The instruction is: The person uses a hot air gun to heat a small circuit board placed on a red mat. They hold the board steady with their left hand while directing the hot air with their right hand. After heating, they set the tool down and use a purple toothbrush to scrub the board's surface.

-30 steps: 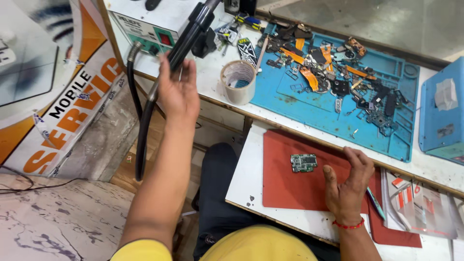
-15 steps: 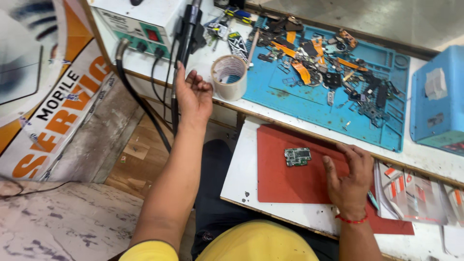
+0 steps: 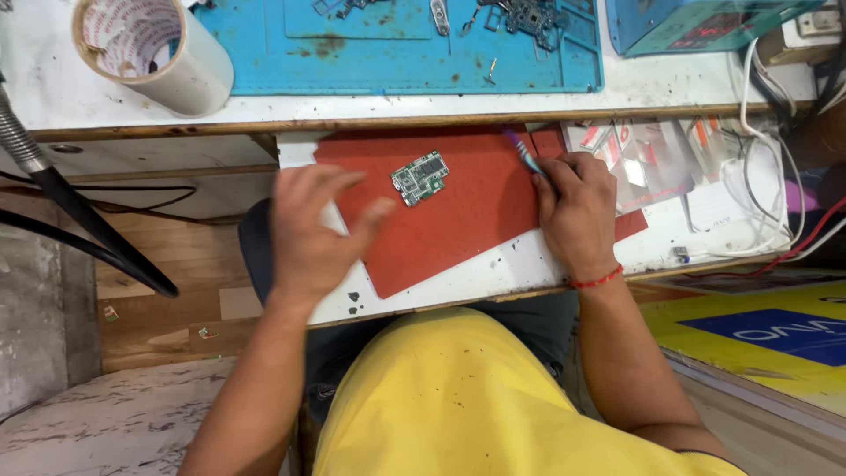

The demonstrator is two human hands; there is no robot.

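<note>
My left hand (image 3: 308,231) has left the hose and come back, fingers spread wide beside the circuit board (image 3: 420,177); my right hand (image 3: 573,209) seemingly pinches a thin tool (image 3: 524,153).

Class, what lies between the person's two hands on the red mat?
In the head view, a small green circuit board lies on the red mat, between left hand and right hand.

We count one circuit board (image 3: 420,177), one red mat (image 3: 467,211), one blue mat (image 3: 397,62), one tape roll (image 3: 150,53), two hands (image 3: 310,231).
</note>
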